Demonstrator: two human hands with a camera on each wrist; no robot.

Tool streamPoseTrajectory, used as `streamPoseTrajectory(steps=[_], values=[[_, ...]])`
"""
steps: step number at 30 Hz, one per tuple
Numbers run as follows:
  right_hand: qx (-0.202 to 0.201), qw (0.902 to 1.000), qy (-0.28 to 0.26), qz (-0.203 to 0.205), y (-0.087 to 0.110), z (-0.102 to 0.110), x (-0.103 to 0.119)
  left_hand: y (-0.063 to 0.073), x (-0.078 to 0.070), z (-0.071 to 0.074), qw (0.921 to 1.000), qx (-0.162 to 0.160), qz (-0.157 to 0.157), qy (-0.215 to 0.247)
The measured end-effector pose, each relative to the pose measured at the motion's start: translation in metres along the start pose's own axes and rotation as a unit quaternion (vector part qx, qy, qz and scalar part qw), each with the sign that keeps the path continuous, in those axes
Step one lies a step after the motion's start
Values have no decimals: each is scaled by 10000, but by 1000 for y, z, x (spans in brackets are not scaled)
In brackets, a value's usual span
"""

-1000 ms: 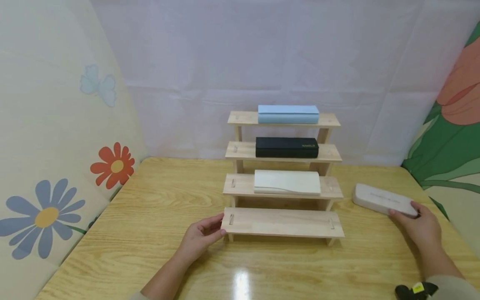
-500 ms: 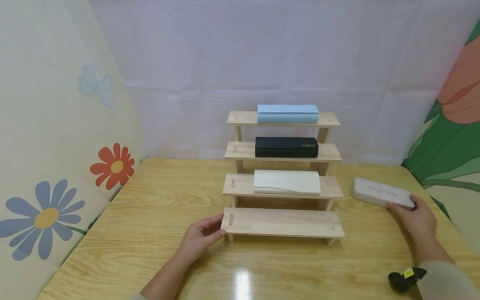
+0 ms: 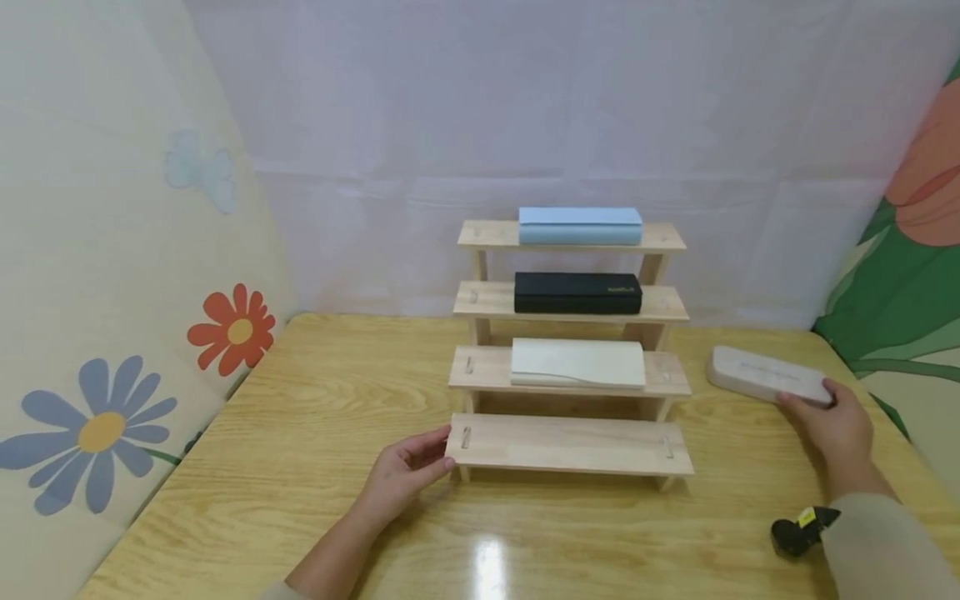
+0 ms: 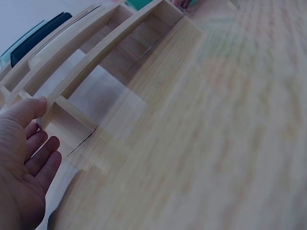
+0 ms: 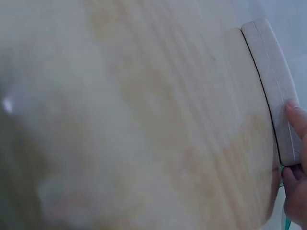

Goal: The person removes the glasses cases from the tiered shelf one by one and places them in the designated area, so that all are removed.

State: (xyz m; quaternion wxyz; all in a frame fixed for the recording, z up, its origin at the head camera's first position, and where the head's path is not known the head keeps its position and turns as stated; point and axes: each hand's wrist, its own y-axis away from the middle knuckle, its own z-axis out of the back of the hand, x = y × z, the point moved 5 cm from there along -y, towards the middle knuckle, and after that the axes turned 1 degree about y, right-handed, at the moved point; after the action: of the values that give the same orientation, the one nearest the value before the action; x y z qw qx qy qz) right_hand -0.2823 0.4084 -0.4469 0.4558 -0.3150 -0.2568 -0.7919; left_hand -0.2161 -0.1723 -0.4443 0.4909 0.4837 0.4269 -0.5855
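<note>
A: What has changed since a second ago?

B: The pale grey case (image 3: pixel 765 373) is a little farther from the person, and the right grip (image 3: pixel 840 429) has gone with it, so more of the right sleeve (image 3: pixel 877 542) shows.

A: And the left grip (image 3: pixel 401 477)?

B: Same place, thumb and forefinger pinching the left end of the lowest board of the wooden stand (image 3: pixel 570 443).

A: How does the right one hold?

B: Thumb and fingers close on the case's right end; the rest reaches ahead and leftward of that grip, over the table (image 3: pixel 315 417). Whether it lies quite flat there, I can't judge.

A: Any writing?

B: Gold lettering on the black case (image 3: pixel 576 294), third board up, between the two grips but farther back. Faint lettering on the pale grey case too. Both too blurred to read, like the yellow label (image 3: pixel 806 517) on the black device (image 3: pixel 791 537) just nearer than the right grip.

A: The other boards?

B: White case (image 3: pixel 577 361) on the second, light-blue case (image 3: pixel 579 227) on top, both beyond the left grip and to its right, unmoved.
</note>
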Motion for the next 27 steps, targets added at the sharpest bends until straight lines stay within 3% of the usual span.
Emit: streamPoseTrajectory(steps=[15, 22, 27], values=[[280, 9995, -14, 119, -2, 1, 4, -1, 0, -1, 9999, -62, 0, -100], [91, 9989, -296, 346, 6, 1, 9, -2, -1, -1, 9999, -78, -42, -136], [-35, 9980, -572, 277, 12, 1, 13, -1, -1, 0, 9998, -97, -21, -164]])
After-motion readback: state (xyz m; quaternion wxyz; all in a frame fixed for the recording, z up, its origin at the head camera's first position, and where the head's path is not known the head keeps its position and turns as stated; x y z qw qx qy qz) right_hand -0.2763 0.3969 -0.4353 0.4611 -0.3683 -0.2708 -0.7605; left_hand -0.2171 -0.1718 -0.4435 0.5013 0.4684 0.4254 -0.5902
